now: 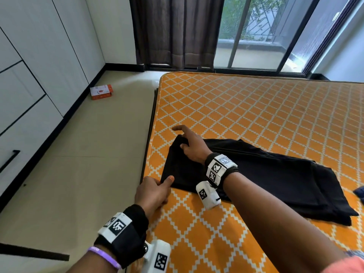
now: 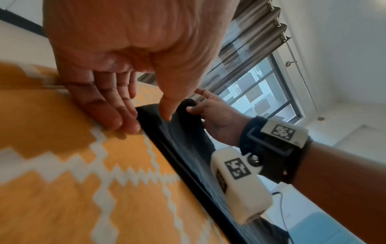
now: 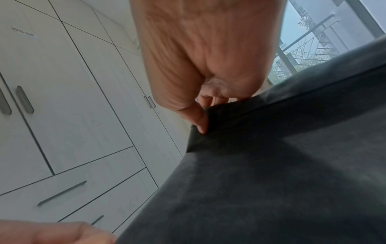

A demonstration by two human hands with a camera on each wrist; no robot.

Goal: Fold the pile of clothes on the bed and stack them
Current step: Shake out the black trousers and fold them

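I see a soft black cloth garment (image 1: 256, 174), folded into a long flat band, lying across the orange mattress with its white diamond lattice (image 1: 256, 107), near the mattress's left edge. My left hand (image 1: 151, 194) sits at the garment's near corner; its fingers (image 2: 117, 105) lie fairly straight and flat on the mattress, thumb tip pressing down on the cloth edge. My right hand (image 1: 192, 145) is at the far corner, thumb and curled fingers (image 3: 217, 97) pinching a raised fold of the matte fabric, index finger pointing free.
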